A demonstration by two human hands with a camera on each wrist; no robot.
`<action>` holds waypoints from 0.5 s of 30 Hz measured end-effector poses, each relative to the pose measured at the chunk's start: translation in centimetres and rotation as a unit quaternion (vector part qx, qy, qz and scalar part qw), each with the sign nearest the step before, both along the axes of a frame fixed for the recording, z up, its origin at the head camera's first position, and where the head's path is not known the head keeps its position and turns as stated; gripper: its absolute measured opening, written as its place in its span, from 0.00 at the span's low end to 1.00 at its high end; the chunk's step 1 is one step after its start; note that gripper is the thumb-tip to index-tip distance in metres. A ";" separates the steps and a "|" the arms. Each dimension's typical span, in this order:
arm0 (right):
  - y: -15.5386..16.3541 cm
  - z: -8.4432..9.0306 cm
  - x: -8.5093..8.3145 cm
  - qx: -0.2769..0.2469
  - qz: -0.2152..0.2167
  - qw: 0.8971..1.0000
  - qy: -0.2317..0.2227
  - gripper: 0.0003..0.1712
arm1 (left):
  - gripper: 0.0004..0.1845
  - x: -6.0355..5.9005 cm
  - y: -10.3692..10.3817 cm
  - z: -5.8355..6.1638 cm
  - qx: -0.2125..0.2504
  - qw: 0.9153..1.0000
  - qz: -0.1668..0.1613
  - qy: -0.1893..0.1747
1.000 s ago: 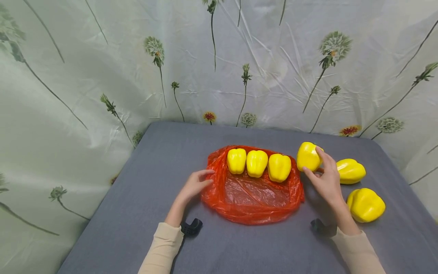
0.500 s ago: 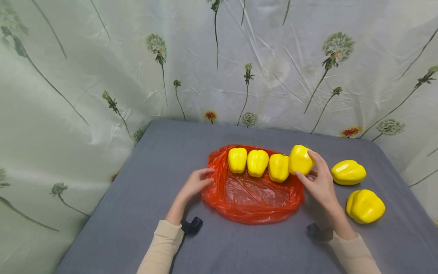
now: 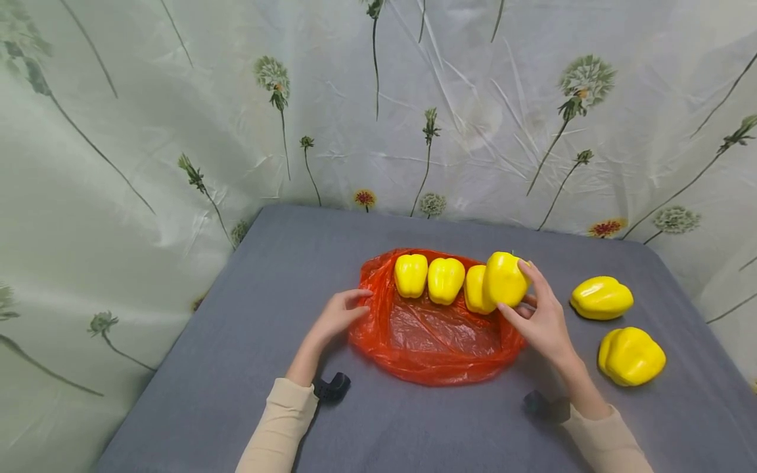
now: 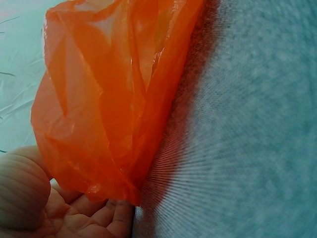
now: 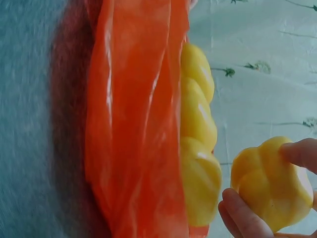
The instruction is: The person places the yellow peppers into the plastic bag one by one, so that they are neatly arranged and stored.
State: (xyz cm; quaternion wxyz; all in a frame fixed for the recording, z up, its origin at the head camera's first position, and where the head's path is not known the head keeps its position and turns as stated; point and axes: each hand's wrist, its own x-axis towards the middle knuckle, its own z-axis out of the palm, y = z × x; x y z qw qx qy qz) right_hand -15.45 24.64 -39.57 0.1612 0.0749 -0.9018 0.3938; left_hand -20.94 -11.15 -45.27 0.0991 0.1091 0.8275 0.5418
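your right hand [image 3: 541, 320] has carried the yellow pepper [image 3: 504, 279] leftward over the red bag [image 3: 437, 348], fingers curled round it above the third pepper; your left hand [image 3: 338, 315] pinches the bag's rim, steadying it on the table.

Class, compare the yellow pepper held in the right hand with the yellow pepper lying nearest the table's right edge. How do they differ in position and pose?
The held pepper is gripped by the right hand and raised above the red bag's right edge; the nearest-edge pepper is untouched. The held pepper stands upright, while the nearest-edge pepper lies on its side on the grey table, outside the bag. Both are glossy, yellow and similar in size.
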 end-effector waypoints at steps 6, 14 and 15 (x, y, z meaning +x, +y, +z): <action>-0.9 -0.2 0.3 -0.010 0.020 1.000 0.005 0.47 | 0.19 -0.1 0.0 -0.2 0.001 1.000 0.001 0.000; -2.5 -0.7 0.7 -0.017 0.050 0.999 0.007 0.46 | 0.20 -0.1 0.1 -0.3 0.000 1.000 0.000 0.001; -2.7 -0.7 0.8 -0.017 0.054 0.998 0.004 0.46 | 0.20 -0.1 0.1 -0.3 0.001 1.000 0.000 0.001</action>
